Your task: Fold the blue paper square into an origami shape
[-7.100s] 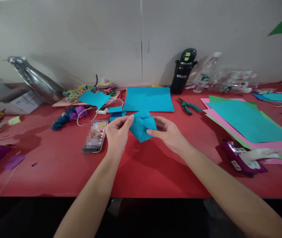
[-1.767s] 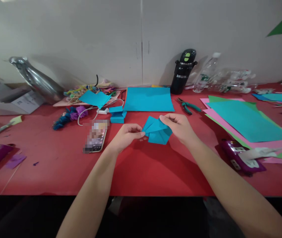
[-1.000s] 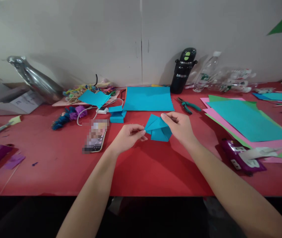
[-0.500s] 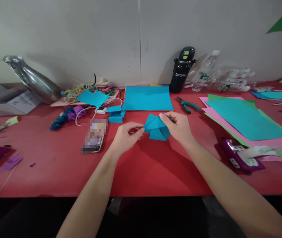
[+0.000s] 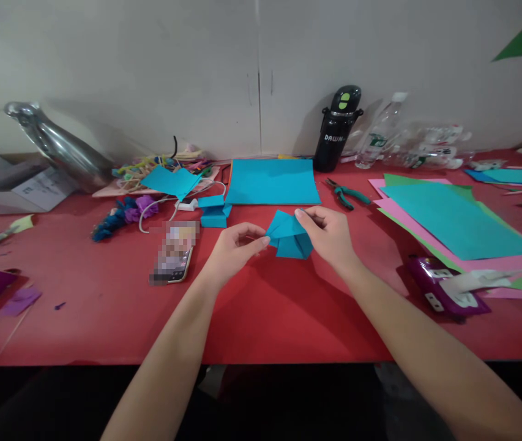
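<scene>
A piece of folded blue paper (image 5: 288, 234) is held between my two hands, above the red table. My left hand (image 5: 237, 250) pinches its left corner between thumb and fingers. On the opposite side, my right hand (image 5: 329, 236) grips the upper right edge, thumb on top; its fingertips behind the paper are partly hidden. A flap stands out across the middle of the paper, and a lower panel hangs below it. To the left of the paper lies another folded blue paper piece (image 5: 215, 212), near a phone (image 5: 174, 252) with a blurred screen.
A stack of blue sheets (image 5: 273, 182) lies behind my hands, with pliers (image 5: 347, 195) and a black bottle (image 5: 338, 131) to its right. Coloured sheets (image 5: 460, 214) and a purple power strip (image 5: 444, 291) are at right. A steel jug (image 5: 61, 147) stands at left.
Very little differs. My left thumb has shifted slightly to the right along the paper's corner, and the paper's lower edge has risen a touch. My right hand stays nearly still.
</scene>
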`<state>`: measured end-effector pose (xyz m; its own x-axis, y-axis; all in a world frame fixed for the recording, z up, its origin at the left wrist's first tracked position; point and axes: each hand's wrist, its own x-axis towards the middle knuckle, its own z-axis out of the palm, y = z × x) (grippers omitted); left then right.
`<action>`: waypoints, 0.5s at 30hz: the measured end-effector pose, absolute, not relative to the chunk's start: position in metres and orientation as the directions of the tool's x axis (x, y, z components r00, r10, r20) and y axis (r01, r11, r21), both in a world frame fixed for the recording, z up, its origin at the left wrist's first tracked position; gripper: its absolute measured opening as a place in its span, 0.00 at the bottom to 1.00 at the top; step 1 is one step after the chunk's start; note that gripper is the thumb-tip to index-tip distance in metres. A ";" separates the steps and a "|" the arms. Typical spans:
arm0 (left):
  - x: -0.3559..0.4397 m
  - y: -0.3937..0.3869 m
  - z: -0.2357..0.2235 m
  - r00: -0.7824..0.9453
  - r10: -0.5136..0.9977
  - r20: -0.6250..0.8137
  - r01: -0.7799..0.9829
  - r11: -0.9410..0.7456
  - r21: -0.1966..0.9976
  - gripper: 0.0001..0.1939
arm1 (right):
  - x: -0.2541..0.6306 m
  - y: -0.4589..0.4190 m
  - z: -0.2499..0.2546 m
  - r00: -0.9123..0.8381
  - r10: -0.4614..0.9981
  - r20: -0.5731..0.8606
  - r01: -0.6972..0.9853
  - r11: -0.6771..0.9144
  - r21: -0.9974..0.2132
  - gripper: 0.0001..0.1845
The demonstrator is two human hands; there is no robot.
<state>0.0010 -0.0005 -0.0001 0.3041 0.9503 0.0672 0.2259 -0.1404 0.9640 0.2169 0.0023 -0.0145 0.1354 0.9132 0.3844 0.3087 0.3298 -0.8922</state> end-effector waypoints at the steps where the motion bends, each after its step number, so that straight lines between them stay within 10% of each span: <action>1: 0.001 0.000 0.000 0.314 0.948 0.044 0.198 -0.110 0.974 0.14 | 0.216 0.002 -0.014 0.136 0.911 0.389 0.309 0.334 -0.891 0.18; 15: 0.010 -0.004 0.001 0.298 0.953 -0.050 0.031 0.043 0.999 0.18 | 0.212 -0.002 -0.014 0.107 0.891 0.440 0.390 0.370 -0.843 0.18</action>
